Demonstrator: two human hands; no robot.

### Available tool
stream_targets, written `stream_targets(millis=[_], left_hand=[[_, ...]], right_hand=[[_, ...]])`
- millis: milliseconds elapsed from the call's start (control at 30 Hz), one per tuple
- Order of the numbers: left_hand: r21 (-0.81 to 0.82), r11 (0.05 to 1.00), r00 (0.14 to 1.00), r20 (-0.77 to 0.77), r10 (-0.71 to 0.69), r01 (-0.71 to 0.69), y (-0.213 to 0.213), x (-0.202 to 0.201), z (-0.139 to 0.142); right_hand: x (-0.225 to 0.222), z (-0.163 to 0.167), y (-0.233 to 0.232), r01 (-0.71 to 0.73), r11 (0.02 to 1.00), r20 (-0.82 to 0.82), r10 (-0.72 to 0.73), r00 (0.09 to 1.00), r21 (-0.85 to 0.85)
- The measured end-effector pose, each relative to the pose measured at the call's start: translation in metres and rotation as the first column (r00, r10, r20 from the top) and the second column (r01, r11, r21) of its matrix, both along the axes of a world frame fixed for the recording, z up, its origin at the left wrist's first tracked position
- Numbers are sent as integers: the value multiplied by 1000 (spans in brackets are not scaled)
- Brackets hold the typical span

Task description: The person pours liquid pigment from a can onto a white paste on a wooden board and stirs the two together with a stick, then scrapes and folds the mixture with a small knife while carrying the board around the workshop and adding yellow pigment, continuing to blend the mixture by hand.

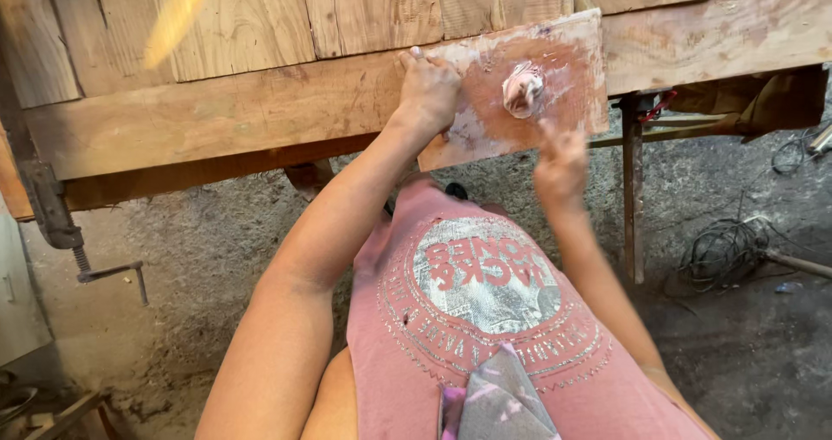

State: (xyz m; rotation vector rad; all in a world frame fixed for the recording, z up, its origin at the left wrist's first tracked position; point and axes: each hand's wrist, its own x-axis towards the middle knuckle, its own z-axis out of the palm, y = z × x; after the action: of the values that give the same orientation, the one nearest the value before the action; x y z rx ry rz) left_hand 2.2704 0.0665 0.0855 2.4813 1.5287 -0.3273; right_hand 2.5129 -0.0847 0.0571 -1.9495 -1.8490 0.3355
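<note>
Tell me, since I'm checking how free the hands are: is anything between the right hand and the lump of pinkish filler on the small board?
Nothing visible. The right hand is at the lower edge of the small board, just below the lump of pinkish filler, with only smeared wood between them. The left hand holds the board's left edge, off to the side.

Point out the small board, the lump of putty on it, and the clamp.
Board (pixel 485 123): head view, bare reddish face left of centre.
Putty (pixel 523 89): head view, middle of the pale lump.
Clamp (pixel 52 219): head view, dark body at the bench's left end.

No packages, signs or screens observed. The sole printed item is a round emblem (pixel 485 275) on the front of the person's pink shirt: grey disc, red lettering, ringed by faded pale print.
</note>
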Motion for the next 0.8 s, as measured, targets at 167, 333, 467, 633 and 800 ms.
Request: stream_targets(millis=[167, 333, 467, 633, 800], left_hand=[[35, 999, 1000, 19, -4, 3, 0, 0, -1], [-119, 993, 1000, -11, -7, 6, -1, -1, 10], [16, 1000, 1000, 30, -6, 5, -1, 0, 4], [-30, 1000, 1000, 11, 6, -6, -1, 3, -3], [24, 1000, 999, 28, 18, -18, 3, 2, 6]], right_hand=[[4, 2, 9, -39, 999, 15, 39, 999, 21], [13, -3, 8, -59, 991, 96, 47, 994, 120], [6, 3, 10, -106, 992, -123, 114, 986, 65], [4, 15, 23, 51, 987, -90, -38, 995, 151], [8, 9, 21, -152, 974, -26, 159, 987, 166]])
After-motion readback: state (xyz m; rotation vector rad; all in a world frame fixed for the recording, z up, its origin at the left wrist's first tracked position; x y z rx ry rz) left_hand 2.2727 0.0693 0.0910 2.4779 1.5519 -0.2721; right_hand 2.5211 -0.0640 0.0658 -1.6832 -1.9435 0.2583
